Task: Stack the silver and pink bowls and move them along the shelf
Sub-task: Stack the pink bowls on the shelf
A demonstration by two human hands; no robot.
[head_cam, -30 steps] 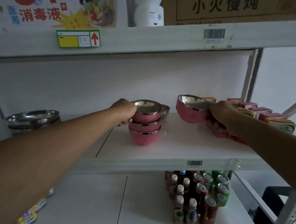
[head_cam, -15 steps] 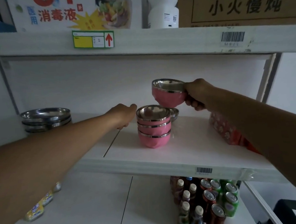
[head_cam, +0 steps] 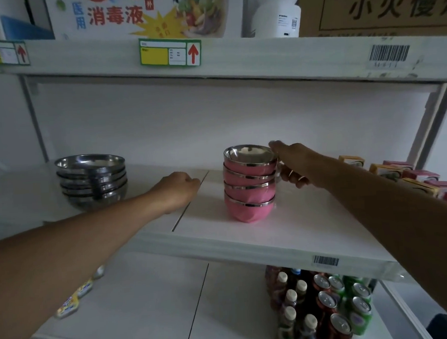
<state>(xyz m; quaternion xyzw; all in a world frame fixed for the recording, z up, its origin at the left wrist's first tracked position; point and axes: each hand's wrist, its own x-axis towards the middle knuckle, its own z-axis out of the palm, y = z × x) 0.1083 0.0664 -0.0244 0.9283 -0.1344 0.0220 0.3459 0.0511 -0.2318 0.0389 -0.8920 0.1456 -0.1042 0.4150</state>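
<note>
A stack of several pink bowls (head_cam: 249, 194) with steel rims stands on the middle of the white shelf (head_cam: 221, 244). The top pink bowl (head_cam: 250, 159) sits nested in the stack, its steel inside facing up. My right hand (head_cam: 293, 163) is at that bowl's right side, thumb over its rim and fingers curled below. My left hand (head_cam: 178, 188) rests on the shelf a little left of the stack, fingers curled in with nothing in them. A stack of several silver bowls (head_cam: 92, 180) stands at the shelf's left end.
Small drink cartons (head_cam: 404, 176) line the shelf's right end. The upper shelf (head_cam: 237, 62) hangs low above, with a yellow price label (head_cam: 169, 53). On the lower shelf stand bottles and cans (head_cam: 325, 306) at right and packets (head_cam: 74, 299) at left.
My right hand has brought the pink bowl down from above and set it onto the stack. My left hand has drawn away from the stack to the left.
</note>
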